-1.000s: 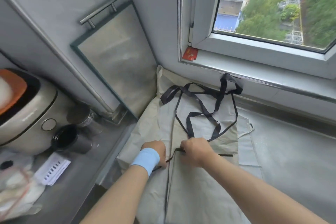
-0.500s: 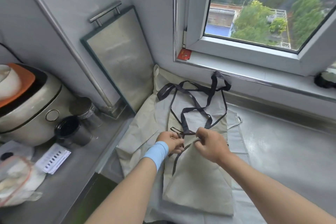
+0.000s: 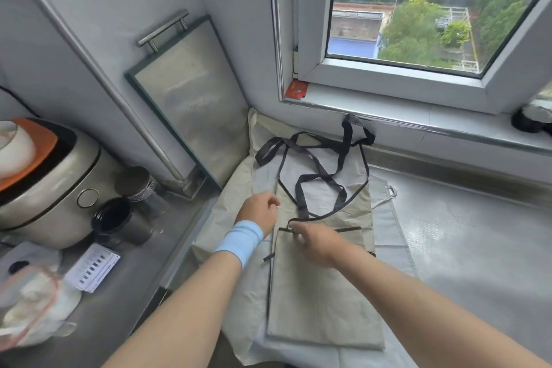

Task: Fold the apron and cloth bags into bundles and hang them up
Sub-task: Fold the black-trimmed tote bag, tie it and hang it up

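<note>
A beige apron (image 3: 322, 302) lies folded lengthwise on a steel counter (image 3: 478, 248), on top of pale cloth bags (image 3: 391, 245). Its black straps (image 3: 316, 164) sprawl in loose loops toward the window sill. My right hand (image 3: 316, 240) rests at the folded panel's upper edge, fingertips pinched on a thin black strap end. My left hand (image 3: 260, 209), with a blue wristband, hovers just left of the straps over the cloth, fingers loosely spread and holding nothing.
A metal tray with a handle (image 3: 191, 104) leans in the corner. To the left stand a rice cooker (image 3: 44, 197), a black cup (image 3: 113, 218), a steel canister (image 3: 140, 185), a printed card (image 3: 92, 266) and a plastic bag (image 3: 30, 302). The window sill (image 3: 418, 116) runs behind.
Both hands were pinching the strap close together. My left hand has let go and drifted left. The lower apron now lies folded flat, and the view has tilted upward.
</note>
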`<state>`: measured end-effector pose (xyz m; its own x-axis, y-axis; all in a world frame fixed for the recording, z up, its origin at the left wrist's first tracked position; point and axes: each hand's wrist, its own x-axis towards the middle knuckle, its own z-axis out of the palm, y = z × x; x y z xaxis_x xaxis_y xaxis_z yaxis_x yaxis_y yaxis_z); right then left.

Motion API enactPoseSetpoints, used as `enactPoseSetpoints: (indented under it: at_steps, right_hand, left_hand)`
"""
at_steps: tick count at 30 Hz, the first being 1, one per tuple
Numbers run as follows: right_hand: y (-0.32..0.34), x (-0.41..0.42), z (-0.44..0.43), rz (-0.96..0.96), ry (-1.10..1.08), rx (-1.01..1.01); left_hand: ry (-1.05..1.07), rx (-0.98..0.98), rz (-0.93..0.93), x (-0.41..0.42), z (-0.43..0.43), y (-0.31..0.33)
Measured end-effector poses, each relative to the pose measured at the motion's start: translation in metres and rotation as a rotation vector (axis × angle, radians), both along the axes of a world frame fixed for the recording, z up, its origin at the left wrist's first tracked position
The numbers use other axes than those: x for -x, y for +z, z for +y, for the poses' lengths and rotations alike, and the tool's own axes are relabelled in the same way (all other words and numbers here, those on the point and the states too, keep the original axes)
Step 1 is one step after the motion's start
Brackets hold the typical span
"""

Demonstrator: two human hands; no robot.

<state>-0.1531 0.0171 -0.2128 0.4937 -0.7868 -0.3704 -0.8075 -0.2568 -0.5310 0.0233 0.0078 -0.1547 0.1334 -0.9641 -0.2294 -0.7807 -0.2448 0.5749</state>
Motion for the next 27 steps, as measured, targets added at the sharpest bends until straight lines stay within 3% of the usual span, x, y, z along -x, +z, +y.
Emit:
enactPoseSetpoints:
  at_steps: [3,7,11,13,15,18,22,27]
  right_hand:
    - [-0.003,0.016,-0.002,-0.043,-0.101,0.182]
    - [-0.022,0.061,-0.002,0.135,-0.096,0.515]
    - [-0.026,0.097,0.002,0.273,-0.14,0.358]
    - [-0.023,0.107,-0.001,0.19,-0.137,0.251]
    - [-0.02,0.114,-0.011,0.024,-0.213,0.31]
    - [-0.01,0.121,-0.038,-0.042,-0.51,0.385]
    - [-0.002,0.131,-0.08,-0.001,-0.699,0.218]
    - [-0.001,0.136,-0.106,-0.185,-0.849,0.002]
  left_hand:
    - [-0.352,0.086,-0.087,0.031,0.007,-0.016]
    - [-0.685,0.001,-0.403,0.054,0.014,-0.049]
    - [-0.771,-0.228,-0.592,0.049,0.014,-0.066]
    - [-0.742,-0.194,-0.568,0.046,0.005,-0.063]
    - [-0.689,-0.072,-0.503,0.052,-0.012,-0.054]
    - [-0.57,0.038,-0.359,0.074,-0.047,-0.036]
    - [-0.427,-0.078,-0.041,0.118,-0.094,-0.018]
    - [-0.372,-0.172,-0.009,0.173,-0.146,-0.013]
